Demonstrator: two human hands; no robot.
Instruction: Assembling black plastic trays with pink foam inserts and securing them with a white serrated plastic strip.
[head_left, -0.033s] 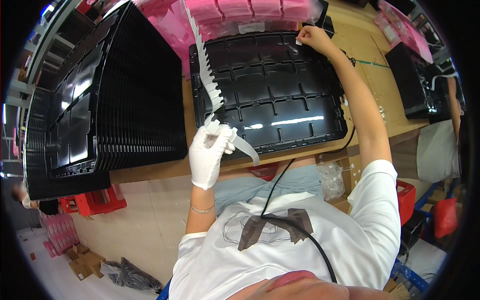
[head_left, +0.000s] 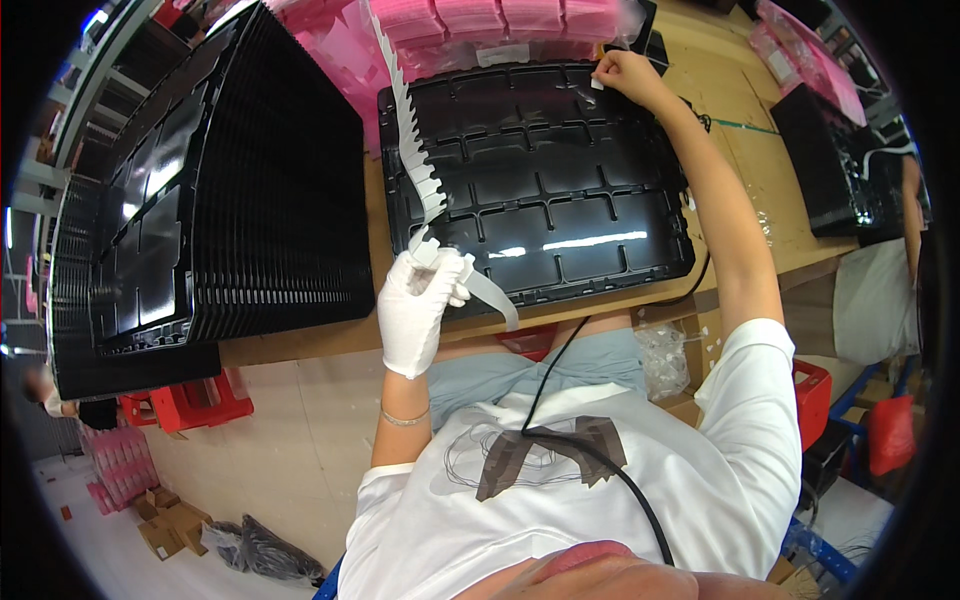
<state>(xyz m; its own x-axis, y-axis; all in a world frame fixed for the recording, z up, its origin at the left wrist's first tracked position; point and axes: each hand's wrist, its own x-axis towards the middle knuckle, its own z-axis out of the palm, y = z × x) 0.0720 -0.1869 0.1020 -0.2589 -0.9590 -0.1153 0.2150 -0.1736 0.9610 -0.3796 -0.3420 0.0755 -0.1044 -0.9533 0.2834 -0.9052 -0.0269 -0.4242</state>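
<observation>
A black plastic tray [head_left: 575, 165] with moulded ridges lies in front of me on the cardboard-covered table [head_left: 722, 130]. In a white glove, my left hand [head_left: 413, 315] is closed on a long white strip of small tabs, like a label backing strip [head_left: 412, 145], near the tray's front left corner. One stretch of it runs away along the tray's left side; a loose tail curls down to the right of the glove. My bare right hand [head_left: 625, 76] reaches to the far right corner, fingers pinched on a small white label [head_left: 597, 84] at the tray's surface.
To the left rises a tall stack of black trays [head_left: 280, 190]. Pink packaged bundles [head_left: 480, 22] stand behind the tray. On the right sit a black box-like object [head_left: 815, 160] and another person's arm [head_left: 909, 195]. A black cable [head_left: 552, 375] hangs across my front.
</observation>
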